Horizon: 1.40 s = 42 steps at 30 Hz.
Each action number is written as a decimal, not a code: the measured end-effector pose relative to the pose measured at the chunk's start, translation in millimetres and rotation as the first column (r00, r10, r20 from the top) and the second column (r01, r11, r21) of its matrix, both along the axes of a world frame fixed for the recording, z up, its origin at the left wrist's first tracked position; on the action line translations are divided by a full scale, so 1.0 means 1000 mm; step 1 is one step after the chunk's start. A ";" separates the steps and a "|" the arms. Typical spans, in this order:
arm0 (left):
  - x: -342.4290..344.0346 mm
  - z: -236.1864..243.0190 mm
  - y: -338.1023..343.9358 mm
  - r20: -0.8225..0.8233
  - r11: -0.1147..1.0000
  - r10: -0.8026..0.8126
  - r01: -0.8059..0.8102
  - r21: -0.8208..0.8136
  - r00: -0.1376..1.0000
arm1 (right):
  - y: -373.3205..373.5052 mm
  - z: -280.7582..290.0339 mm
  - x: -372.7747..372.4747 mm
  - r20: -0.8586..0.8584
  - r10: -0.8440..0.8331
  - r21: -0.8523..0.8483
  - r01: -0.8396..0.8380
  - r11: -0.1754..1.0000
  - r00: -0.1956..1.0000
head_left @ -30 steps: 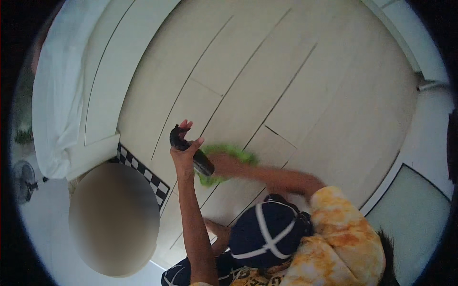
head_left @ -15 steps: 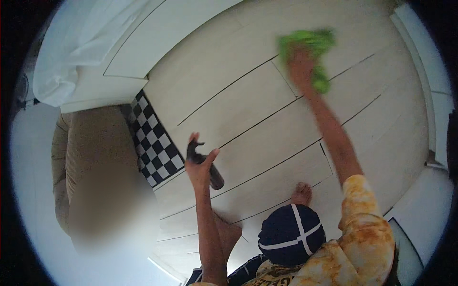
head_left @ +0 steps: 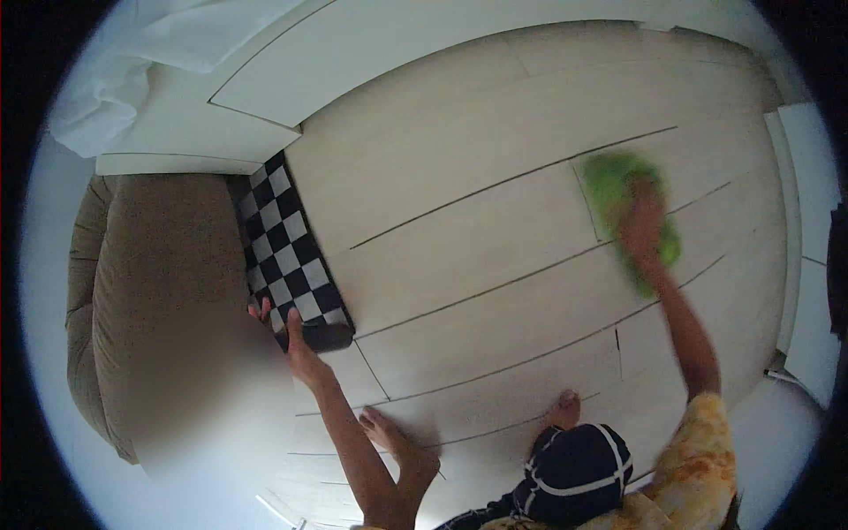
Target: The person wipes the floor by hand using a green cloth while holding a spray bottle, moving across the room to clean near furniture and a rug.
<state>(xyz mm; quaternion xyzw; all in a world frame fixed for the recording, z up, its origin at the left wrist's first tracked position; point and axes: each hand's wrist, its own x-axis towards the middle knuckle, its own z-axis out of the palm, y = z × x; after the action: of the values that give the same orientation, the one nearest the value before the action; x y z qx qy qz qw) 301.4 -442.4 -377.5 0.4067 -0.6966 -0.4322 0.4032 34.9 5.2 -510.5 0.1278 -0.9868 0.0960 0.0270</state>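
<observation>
A loose bottle hold and a far-stretched wiping arm are posing the main risks.
Toward the view's eight o'clock, the left hand (head_left: 305,360) is grasping a dark bottle (head_left: 329,337) near one end, thumb and some fingers sticking out; that hold is looking loose, so a knock could be sending the bottle onto the checkered mat (head_left: 291,261) at nine o'clock. The right hand (head_left: 645,221) is resting on a green cloth (head_left: 618,170) at two o'clock; blur is hiding whether its fingers are clenching it. If they are only pressing, the cloth could be bunching or skidding across the pale floor (head_left: 459,256), upsetting the person's balance.
</observation>
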 end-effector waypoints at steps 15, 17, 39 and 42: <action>0.031 0.023 0.050 0.078 0.987 0.139 -0.144 0.065 0.987 | -0.457 -0.005 0.037 -0.307 0.584 -0.289 -0.658 0.695 0.751; 0.037 0.045 0.053 0.053 0.993 0.115 -0.116 0.026 0.992 | -0.432 0.000 0.080 -0.242 0.684 -0.195 -0.725 0.660 0.688; 0.072 0.049 0.073 0.028 0.967 0.086 -0.090 0.238 0.996 | -0.178 0.041 0.114 0.040 0.561 -0.030 -0.560 0.828 0.827; 0.095 0.033 0.062 0.133 0.984 0.070 -0.090 0.156 0.989 | -0.249 0.028 0.063 0.048 0.642 0.036 -0.644 0.764 0.765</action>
<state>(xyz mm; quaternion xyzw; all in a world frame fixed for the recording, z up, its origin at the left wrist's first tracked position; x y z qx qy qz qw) 396.0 -380.8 -344.0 0.4923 -0.6666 -0.4439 0.3410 98.2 -243.3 -482.9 0.4569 -0.8858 0.0765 -0.0270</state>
